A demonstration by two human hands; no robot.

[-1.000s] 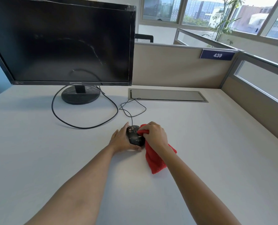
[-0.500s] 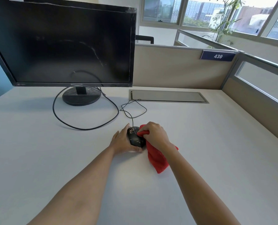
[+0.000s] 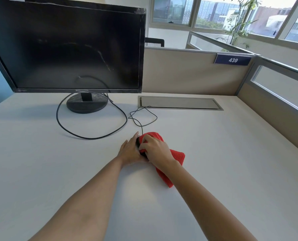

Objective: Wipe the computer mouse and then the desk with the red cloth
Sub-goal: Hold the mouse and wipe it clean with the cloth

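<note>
- Computer mouse [image 3: 138, 144] sits mid-worktop [image 3: 231, 153], mostly covered by the red cloth [image 3: 177, 156].
- Left hand [image 3: 130, 151] lies flat-fingered against its left side.
- Right hand [image 3: 156, 149] pinches the cloth, pressing it onto the mouse.

White "439" on blue nameplate [image 3: 233, 60], fixed to top edge of beige partition [image 3: 188, 72]

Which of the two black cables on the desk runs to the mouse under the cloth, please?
The thinner cable, looping from the desk's grommet panel down to the red cloth. The thicker cable sweeps a wide loop from the monitor stand.
</note>
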